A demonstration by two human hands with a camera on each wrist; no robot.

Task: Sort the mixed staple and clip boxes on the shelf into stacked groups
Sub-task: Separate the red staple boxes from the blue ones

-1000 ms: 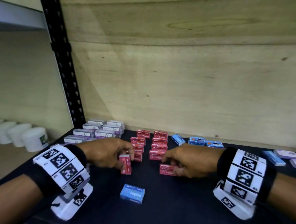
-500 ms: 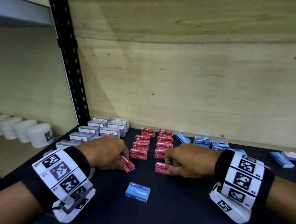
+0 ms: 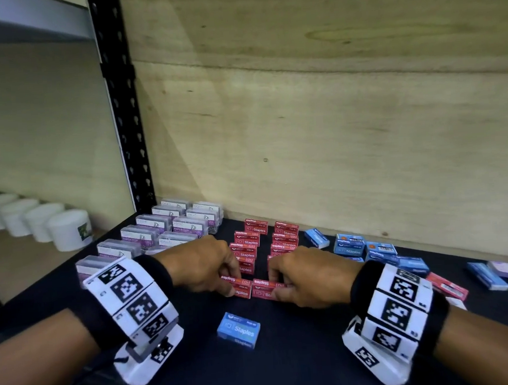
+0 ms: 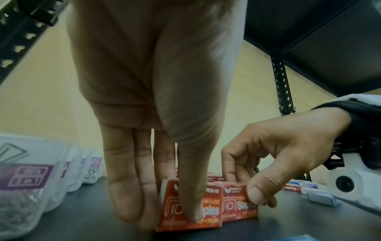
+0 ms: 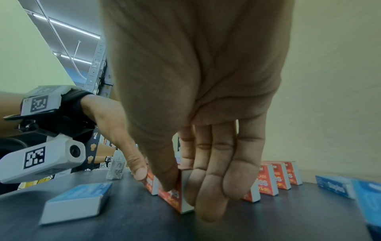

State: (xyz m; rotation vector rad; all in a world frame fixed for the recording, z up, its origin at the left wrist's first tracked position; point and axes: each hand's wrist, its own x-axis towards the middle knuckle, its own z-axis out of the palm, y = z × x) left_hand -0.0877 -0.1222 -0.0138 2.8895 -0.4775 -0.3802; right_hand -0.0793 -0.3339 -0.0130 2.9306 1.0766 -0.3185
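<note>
On the black shelf (image 3: 303, 354) two rows of red staple boxes (image 3: 252, 243) stand on edge. At their near end my left hand (image 3: 234, 287) pinches a red staple box (image 3: 238, 286) between thumb and fingers. My right hand (image 3: 276, 287) pinches a second red staple box (image 3: 264, 289) right beside it. Both boxes stand on their long edge on the shelf, end to end. The left wrist view shows the left hand's box (image 4: 189, 210) and the right hand's box (image 4: 237, 203) touching. In the right wrist view my thumb and fingers clamp the right box (image 5: 175, 195).
A loose blue staple box (image 3: 239, 330) lies flat just in front of my hands. Clear paper-clip boxes (image 3: 165, 228) stand at the back left, blue boxes (image 3: 352, 245) at the back right, mixed loose boxes (image 3: 493, 274) far right. A black upright (image 3: 121, 111) and a wooden back wall (image 3: 332, 126) bound the shelf.
The left hand's red box, upright on its end a second ago, now stands on its long edge beside the right hand's box. Both boxes have drawn together at the rows' near end.
</note>
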